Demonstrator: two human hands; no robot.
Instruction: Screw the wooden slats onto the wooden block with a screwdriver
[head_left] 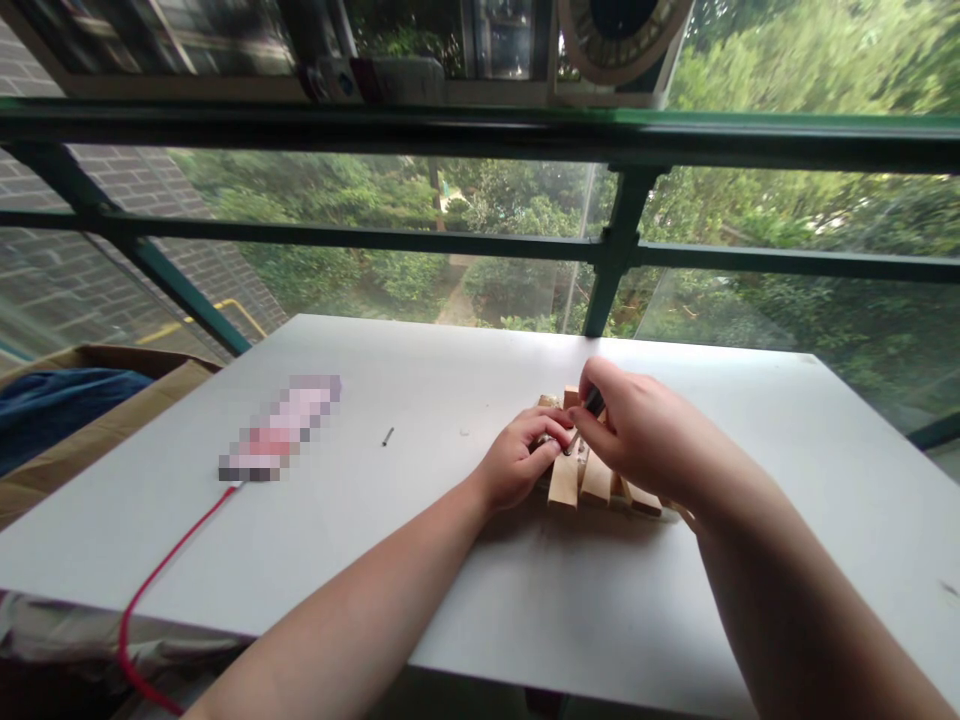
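A small assembly of pale wooden slats (581,482) lies on the white table (450,560), right of centre. My left hand (517,462) rests on its left side, fingers curled and pinching at the wood. My right hand (637,430) is closed round a thin dark tool (589,410), its tip pointing down at the slats beside my left fingertips. Both hands cover most of the wood. A single small dark screw or nail (387,436) lies loose on the table to the left of my hands.
A blurred pink object (281,428) lies at the table's left with a red cord (161,580) running off the front edge. A cardboard box (105,420) with blue cloth stands left of the table. A green window frame (615,250) is behind.
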